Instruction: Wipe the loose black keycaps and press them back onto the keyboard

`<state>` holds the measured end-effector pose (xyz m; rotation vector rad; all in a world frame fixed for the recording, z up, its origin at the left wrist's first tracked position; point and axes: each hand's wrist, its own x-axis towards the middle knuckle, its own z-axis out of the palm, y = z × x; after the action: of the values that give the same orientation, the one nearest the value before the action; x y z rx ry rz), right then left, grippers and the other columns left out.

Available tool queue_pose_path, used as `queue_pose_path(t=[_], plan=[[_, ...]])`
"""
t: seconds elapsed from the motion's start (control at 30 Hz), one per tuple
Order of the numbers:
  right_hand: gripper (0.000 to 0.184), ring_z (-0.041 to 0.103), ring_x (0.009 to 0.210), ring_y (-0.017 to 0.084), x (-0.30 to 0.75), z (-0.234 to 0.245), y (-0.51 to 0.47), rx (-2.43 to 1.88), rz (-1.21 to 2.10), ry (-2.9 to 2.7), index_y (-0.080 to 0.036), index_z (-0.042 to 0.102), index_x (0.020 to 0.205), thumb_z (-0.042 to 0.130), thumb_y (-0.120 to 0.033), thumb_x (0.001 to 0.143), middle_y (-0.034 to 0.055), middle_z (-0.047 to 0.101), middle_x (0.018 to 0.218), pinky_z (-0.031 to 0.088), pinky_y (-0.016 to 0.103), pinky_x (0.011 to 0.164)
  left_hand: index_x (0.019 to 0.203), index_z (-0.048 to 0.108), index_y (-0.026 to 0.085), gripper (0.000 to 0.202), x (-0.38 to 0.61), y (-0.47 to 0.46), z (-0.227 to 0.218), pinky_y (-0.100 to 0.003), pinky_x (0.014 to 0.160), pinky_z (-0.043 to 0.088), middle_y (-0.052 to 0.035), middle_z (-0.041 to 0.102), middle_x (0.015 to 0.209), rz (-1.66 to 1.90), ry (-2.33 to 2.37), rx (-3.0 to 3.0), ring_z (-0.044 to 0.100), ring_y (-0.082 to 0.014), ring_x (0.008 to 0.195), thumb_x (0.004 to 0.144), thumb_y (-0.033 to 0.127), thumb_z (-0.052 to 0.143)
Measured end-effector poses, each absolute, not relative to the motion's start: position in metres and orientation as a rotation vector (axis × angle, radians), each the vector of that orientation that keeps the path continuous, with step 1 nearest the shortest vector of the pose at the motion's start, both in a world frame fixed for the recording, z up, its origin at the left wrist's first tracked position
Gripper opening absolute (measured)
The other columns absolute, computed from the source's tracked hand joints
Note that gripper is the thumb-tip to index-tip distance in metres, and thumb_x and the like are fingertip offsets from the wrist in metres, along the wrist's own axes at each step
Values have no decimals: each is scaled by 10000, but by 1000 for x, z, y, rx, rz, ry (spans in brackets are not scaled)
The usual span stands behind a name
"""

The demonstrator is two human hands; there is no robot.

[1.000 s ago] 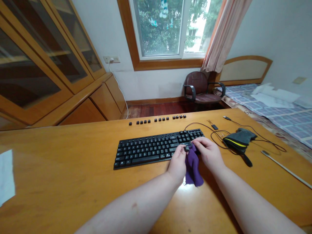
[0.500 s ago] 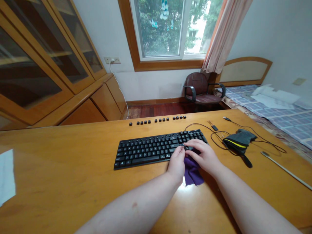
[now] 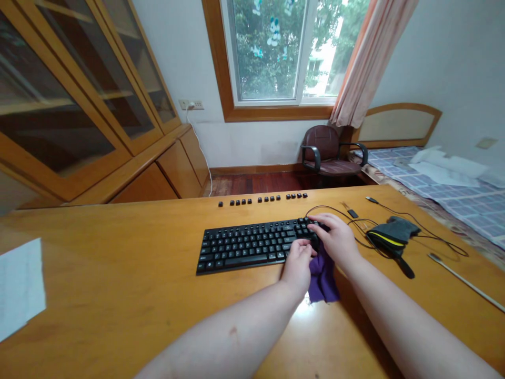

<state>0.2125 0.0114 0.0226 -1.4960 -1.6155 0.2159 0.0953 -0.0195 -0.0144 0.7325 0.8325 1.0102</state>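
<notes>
1. The long black plastic keyboard (image 3: 244,245) lies flat on the glossy orange-brown wooden desk (image 3: 118,273); take it as the dial's centre, with 12 o'clock away from the person.
2. The bare left hand (image 3: 298,266) is at 4 o'clock, by the near right part of the keyboard. Its thumb and fingers are drawn close together at the tips; I cannot tell whether they pinch anything.
3. The bare right hand (image 3: 337,239) reaches in from 3 o'clock, over the number keys. Thumb and forefinger are slightly apart, pointing towards 9 o'clock – whether something small sits between them, I cannot tell.
4. The crumpled purple cloth (image 3: 323,279) is at 4 o'clock, between the two hands, its frayed lower edge spread on the desk. Its upper part is partly hidden by the hands.
5. Small square black keycaps (image 3: 266,199) stand in a row at 12 o'clock near the far desk edge – one alone, then three groups of four.
6. At 2 o'clock lies a small black rectangular piece (image 3: 352,213), beside the thin black cable (image 3: 323,206).
7. At 3 o'clock lies a soft grey fabric item with a yellow stripe (image 3: 398,227); beyond it, towards 4, a slim pale-handled brush (image 3: 461,278).
8. A torn-edged white paper sheet (image 3: 21,289) lies towards 9 o'clock.
</notes>
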Motion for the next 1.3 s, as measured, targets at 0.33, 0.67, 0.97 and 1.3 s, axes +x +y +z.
queue_pose_path(t=[0.33,0.67,0.97,1.3], plan=[[147,613,870,187,216,3,75,-1616,304,-2024,-211,697,865,625,-263,747,42,679,907,457,297,801,921,498,153,258,99,-19,-14,-186,498,357,-30,549,867,995,972,839,458,-46,518,685,56,538],[143,613,847,171,216,2,70,-1576,282,-2073,-215,703,848,605,-281,768,33,678,890,456,281,788,886,527,150,233,100,-20,-16,-168,481,345,-30,554,863,985,1015,918,456,-38,515,677,46,539],[210,614,830,165,213,1,68,-1595,231,-2084,-222,710,833,531,-330,822,26,682,890,456,270,774,894,543,151,234,98,-19,-19,-172,501,357,-36,573,855,999,1006,929,459,-44,525,674,77,576],[196,619,828,174,206,6,67,-1767,147,-2102,-242,696,822,535,-352,815,21,698,873,441,266,725,895,554,156,230,98,-19,-23,-165,481,338,-36,580,858,997,1001,929,450,-41,513,676,110,606]])
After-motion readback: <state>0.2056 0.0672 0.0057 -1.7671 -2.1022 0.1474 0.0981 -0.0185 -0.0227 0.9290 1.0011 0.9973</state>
